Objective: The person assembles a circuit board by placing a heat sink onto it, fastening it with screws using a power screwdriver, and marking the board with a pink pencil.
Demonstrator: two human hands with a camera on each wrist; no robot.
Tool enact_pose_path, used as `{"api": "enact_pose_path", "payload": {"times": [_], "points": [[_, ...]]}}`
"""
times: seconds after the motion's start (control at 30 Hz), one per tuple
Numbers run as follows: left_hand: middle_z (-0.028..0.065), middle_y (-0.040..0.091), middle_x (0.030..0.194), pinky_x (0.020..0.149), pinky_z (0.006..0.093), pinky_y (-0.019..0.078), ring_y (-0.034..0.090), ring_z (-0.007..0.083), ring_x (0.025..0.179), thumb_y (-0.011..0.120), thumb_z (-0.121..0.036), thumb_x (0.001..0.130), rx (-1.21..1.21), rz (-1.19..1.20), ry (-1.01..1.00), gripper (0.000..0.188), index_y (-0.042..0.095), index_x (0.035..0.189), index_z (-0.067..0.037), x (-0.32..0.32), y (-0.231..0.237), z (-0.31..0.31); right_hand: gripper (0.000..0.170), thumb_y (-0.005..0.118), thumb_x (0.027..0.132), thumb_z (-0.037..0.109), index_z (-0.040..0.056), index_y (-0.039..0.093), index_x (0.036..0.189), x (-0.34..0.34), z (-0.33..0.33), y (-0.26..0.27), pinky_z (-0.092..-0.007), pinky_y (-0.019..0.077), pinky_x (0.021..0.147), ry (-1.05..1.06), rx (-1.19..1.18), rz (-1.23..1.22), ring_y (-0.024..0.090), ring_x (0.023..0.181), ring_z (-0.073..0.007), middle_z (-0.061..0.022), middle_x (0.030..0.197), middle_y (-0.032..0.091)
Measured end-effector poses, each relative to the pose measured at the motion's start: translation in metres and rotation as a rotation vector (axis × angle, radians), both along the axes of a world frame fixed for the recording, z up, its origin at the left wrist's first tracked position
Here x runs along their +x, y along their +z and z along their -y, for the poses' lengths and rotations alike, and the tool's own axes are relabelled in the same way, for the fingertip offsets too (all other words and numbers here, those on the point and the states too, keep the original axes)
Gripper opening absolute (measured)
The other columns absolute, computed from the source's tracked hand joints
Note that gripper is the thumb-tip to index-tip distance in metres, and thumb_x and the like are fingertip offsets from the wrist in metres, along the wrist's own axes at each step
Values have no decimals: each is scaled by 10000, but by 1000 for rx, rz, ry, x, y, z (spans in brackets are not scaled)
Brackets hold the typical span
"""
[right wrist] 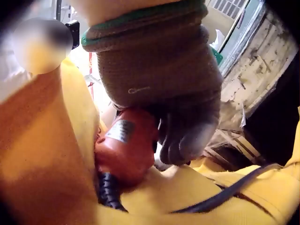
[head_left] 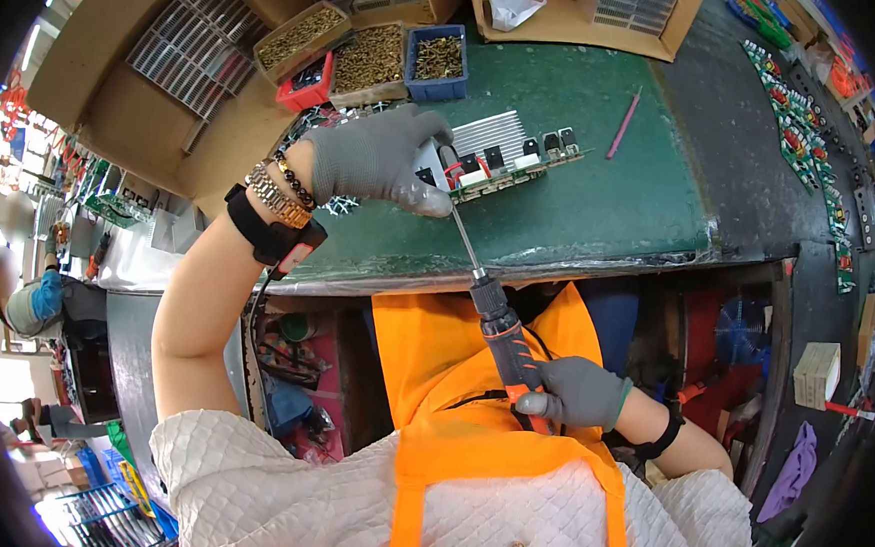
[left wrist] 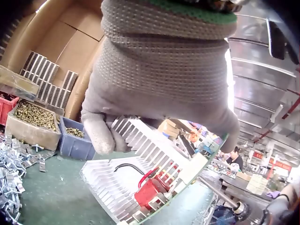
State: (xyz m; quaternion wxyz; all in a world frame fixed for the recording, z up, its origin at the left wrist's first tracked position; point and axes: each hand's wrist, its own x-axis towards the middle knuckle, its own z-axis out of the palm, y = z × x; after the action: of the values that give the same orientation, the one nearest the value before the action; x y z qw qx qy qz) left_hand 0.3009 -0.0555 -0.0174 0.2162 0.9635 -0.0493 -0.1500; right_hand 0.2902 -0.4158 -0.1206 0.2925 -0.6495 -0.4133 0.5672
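My gloved left hand [head_left: 379, 158] holds the left end of a circuit board [head_left: 511, 182] with a finned metal heat sink [head_left: 491, 136], tilted over the green table mat. Black transistors stand along the board. The left wrist view shows the heat sink's fins [left wrist: 105, 180] and a red part [left wrist: 149, 193] beneath the hand. In my gloved right hand [head_left: 585, 393] is a corded electric screwdriver [head_left: 504, 338], gripped around its lower body. Its long bit [head_left: 467, 237] points up to the board's edge by the left fingertips. In the right wrist view the tool's orange-red end [right wrist: 129, 145] shows.
Bins of brass screws [head_left: 371, 57], a blue bin [head_left: 436, 85] and a red bin [head_left: 307, 87] stand behind the left hand. Cardboard boxes [head_left: 89, 72] hold heat sinks. A purple pen-like stick [head_left: 624, 124] lies on the mat [head_left: 582, 207]. Several circuit boards [head_left: 796, 145] line the right side.
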Motion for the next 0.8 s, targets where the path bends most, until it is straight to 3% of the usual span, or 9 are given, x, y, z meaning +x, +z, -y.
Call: {"api": "enact_pose_path", "payload": {"times": [0.07,0.17,0.4,0.47,0.5,0.57,0.6,0.63,0.8], "points": [[189,569,1118,915,403,472,588,334,1048,789,-574,637,13,-2,0,883,519,1279,-32,-1,2,2,739,409,849,789,111,617,1057,5,-6,1,-352,525,682,198,-115,126,683,707,-267,-95,744,671],[193,571,1117,910,403,475,590,335,1043,786,-577,637,20,12,-3,883,520,1279,-31,-2,1,3,765,355,859,800,108,627,1037,7,-11,8,-342,524,687,236,-168,46,682,714,-262,-88,747,676],[191,594,1107,909,389,479,603,314,1041,785,-510,660,40,-12,44,833,513,1280,-25,-2,4,5,731,396,891,748,84,547,1158,-4,1,-1,-321,528,720,58,-100,-126,670,744,-208,-92,844,661],[186,595,1103,910,387,479,604,308,1040,781,-497,667,1,-38,54,816,514,1276,-24,0,6,4,602,569,915,572,63,478,1224,-13,3,4,-298,529,740,-120,-132,-256,651,799,-160,-76,869,626],[181,596,1098,912,385,479,605,302,1038,778,-484,673,-34,-66,66,799,515,1271,-24,1,6,3,602,569,915,572,63,478,1224,-22,4,3,-298,529,740,-124,-134,-261,651,799,-160,-76,869,626],[175,578,1124,919,372,476,593,278,1053,766,-469,690,-51,-77,64,772,515,1268,-22,5,2,-5,523,701,884,341,53,449,1240,-40,2,1,-281,533,717,-615,56,-648,633,785,-135,-48,848,601],[177,565,1146,922,364,473,584,270,1064,764,-477,699,30,-41,12,773,514,1272,-23,9,0,-9,538,765,810,182,42,442,1218,-35,2,8,-281,531,670,-670,5,-743,617,720,-127,-35,841,594],[179,553,1168,924,356,471,574,262,1075,763,-484,707,110,-5,-40,774,512,1277,-24,12,-2,-14,538,765,810,182,42,442,1218,-31,1,18,-281,531,670,-678,0,-747,617,720,-127,-35,841,594],[128,557,1138,908,327,465,557,195,1043,743,-526,751,-208,-111,-50,793,486,1309,-25,20,-13,-32,578,677,743,57,39,434,1267,-33,-10,68,-292,511,593,-617,-98,-713,601,663,-135,-48,869,579]]}}
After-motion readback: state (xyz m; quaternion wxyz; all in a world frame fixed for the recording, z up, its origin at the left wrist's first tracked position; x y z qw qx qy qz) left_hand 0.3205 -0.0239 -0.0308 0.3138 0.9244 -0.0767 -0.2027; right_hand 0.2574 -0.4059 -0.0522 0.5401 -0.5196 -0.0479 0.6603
